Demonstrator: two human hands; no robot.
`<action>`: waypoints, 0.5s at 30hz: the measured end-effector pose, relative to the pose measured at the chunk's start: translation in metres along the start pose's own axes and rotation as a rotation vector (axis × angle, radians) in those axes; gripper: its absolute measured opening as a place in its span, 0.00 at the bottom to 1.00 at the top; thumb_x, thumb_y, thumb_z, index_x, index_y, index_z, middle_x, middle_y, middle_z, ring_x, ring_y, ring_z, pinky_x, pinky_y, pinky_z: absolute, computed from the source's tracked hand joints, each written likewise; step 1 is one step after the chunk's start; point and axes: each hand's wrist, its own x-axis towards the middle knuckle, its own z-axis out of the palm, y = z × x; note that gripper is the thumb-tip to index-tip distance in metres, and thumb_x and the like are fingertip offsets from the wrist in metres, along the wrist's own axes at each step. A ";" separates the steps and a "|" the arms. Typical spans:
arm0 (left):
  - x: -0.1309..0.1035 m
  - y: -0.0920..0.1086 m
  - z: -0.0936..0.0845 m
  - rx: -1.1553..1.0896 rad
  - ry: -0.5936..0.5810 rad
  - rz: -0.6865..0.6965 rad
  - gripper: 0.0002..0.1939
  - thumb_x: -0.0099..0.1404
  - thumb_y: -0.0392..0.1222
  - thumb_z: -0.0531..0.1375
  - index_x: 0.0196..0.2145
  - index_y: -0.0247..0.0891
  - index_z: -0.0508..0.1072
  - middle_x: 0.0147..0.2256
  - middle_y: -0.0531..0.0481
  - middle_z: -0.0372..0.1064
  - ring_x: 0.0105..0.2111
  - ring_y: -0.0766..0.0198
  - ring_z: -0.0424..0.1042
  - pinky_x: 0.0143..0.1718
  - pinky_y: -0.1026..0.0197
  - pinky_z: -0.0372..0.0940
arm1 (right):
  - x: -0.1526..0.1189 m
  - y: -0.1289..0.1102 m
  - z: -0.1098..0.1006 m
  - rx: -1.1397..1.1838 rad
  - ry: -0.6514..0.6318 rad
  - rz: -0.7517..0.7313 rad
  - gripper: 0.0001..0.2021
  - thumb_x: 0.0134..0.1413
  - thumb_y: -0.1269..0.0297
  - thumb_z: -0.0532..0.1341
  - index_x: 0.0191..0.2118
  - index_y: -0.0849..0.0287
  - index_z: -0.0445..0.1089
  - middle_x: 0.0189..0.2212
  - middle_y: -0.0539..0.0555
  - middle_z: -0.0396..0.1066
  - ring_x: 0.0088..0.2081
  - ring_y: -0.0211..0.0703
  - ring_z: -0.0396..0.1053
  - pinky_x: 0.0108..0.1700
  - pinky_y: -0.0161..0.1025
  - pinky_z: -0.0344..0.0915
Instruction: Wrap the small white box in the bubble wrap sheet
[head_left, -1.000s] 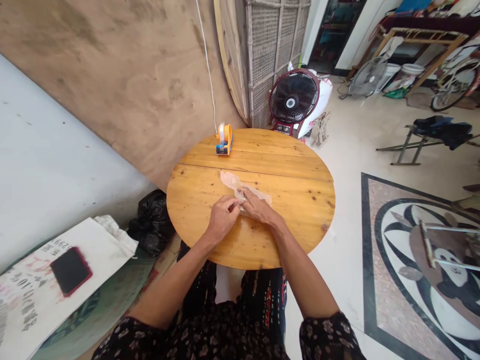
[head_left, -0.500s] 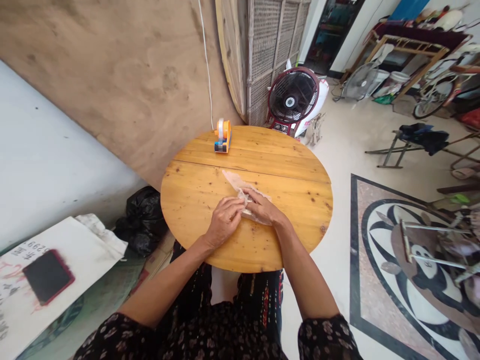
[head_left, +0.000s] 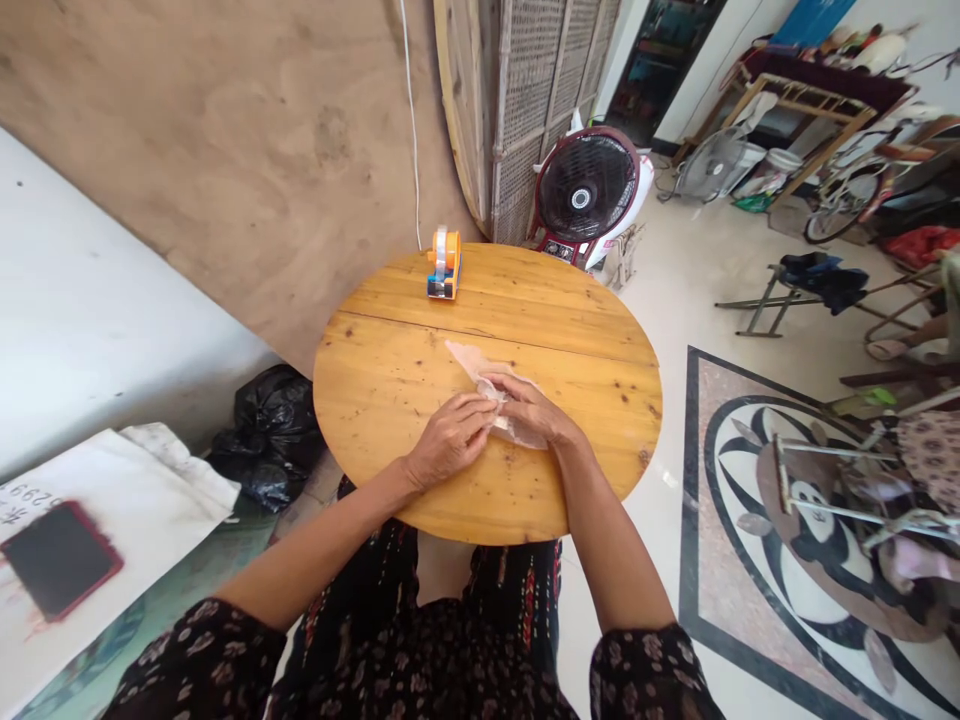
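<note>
A thin, translucent whitish sheet (head_left: 465, 358) lies crumpled on the round wooden table (head_left: 375, 385), its pointed end stretching toward the far left. My left hand (head_left: 450, 440) has its fingers closed on the sheet's gathered middle. From the other side, my right hand (head_left: 534, 412) curls over the same bunch, thumb and fingers pressing it. Some whitish bit shows between the hands; I cannot make out whether anything is wrapped inside. Beyond them, at the table's far edge, stands an orange and blue tape dispenser (head_left: 444, 266) with a roll of clear tape.
Behind the table is a dark red electric fan (head_left: 586, 190). A black plastic bag (head_left: 274, 430) sits to the left, near a white sack (head_left: 127, 500) bearing a dark flat rectangular object (head_left: 61, 560). A folding stool (head_left: 795, 290) and a bicycle (head_left: 847, 195) are at right.
Both hands stay at the sheet, with small finger shifts. My right hand arches slightly more over the bunch. The whole view has swung a little to the right.
</note>
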 end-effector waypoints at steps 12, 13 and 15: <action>0.005 -0.006 0.001 0.026 -0.044 -0.009 0.12 0.65 0.31 0.55 0.45 0.37 0.74 0.44 0.45 0.75 0.43 0.59 0.70 0.46 0.53 0.68 | -0.001 -0.008 -0.002 0.049 -0.016 0.037 0.26 0.52 0.62 0.61 0.59 0.56 0.64 0.59 0.56 0.63 0.61 0.50 0.59 0.62 0.48 0.53; 0.006 -0.006 0.000 0.035 -0.051 0.000 0.12 0.65 0.31 0.55 0.44 0.37 0.74 0.43 0.45 0.75 0.43 0.59 0.70 0.46 0.53 0.68 | -0.002 -0.008 -0.003 0.063 -0.003 0.054 0.26 0.52 0.63 0.61 0.58 0.57 0.64 0.59 0.57 0.64 0.60 0.50 0.60 0.62 0.48 0.54; 0.006 -0.007 0.000 0.044 -0.067 0.017 0.12 0.65 0.31 0.55 0.44 0.36 0.74 0.43 0.45 0.74 0.42 0.58 0.69 0.46 0.53 0.67 | -0.005 -0.010 -0.007 0.036 0.062 0.085 0.24 0.52 0.63 0.59 0.56 0.58 0.66 0.57 0.57 0.66 0.59 0.50 0.62 0.61 0.49 0.56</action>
